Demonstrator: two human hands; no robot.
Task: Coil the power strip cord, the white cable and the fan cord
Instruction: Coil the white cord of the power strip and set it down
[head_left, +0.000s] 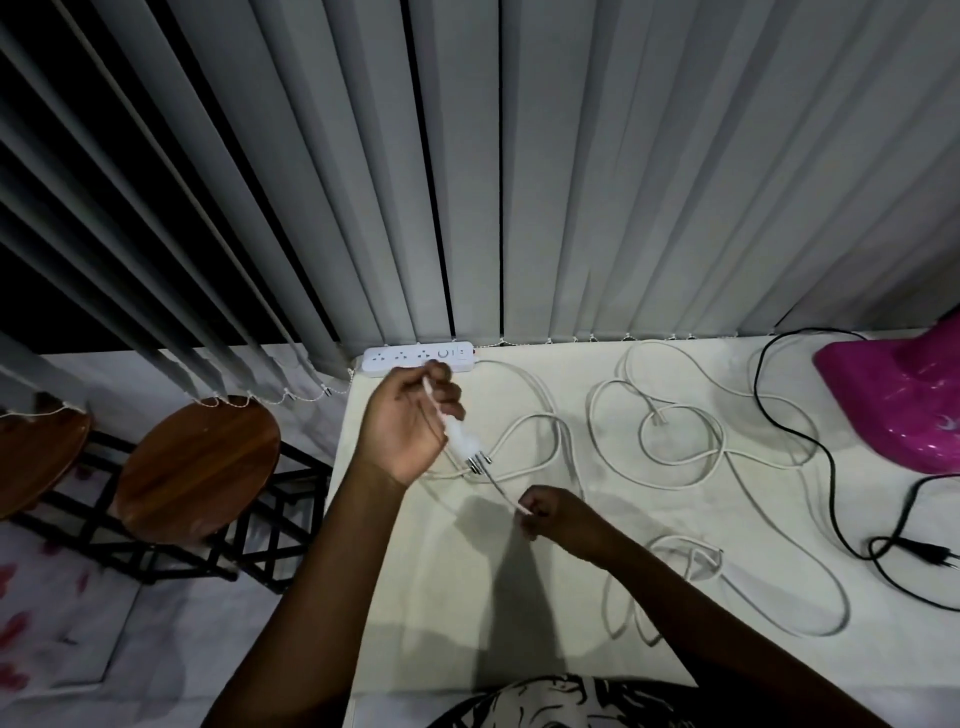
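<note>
While both hands worked above the near-left part of the white table (467, 623), the left hand (405, 426) was raised over the surface with its fingers (451, 395) curled closed around the power strip cord (524, 421) just behind its plug (465, 447). The plug hung below the fist, its metal pins pointing down and to the right. The right hand (550, 514) sat lower and nearer the body, thumb and forefinger pinched tight on a short stretch of the same cord; the other fingers were folded in, and whether they touched the cord could not be told. Between the two hands the cord ran taut and slightly blurred.

The power strip (418, 359) lay at the far edge of the table against the grey blinds (571, 182), its cord trailing in loose loops across the surface toward the hands. The white cable (675, 436) lay uncoiled in wide, overlapping loops at centre and right, apart from both hands, one loop passing under the right forearm. The black fan cord (810, 436) snaked along the right side, its plug (930, 552) resting near the right edge. The pink fan base (893, 395) stood at the far right corner. Two round wooden stools (197, 467) stood left of the table.
</note>
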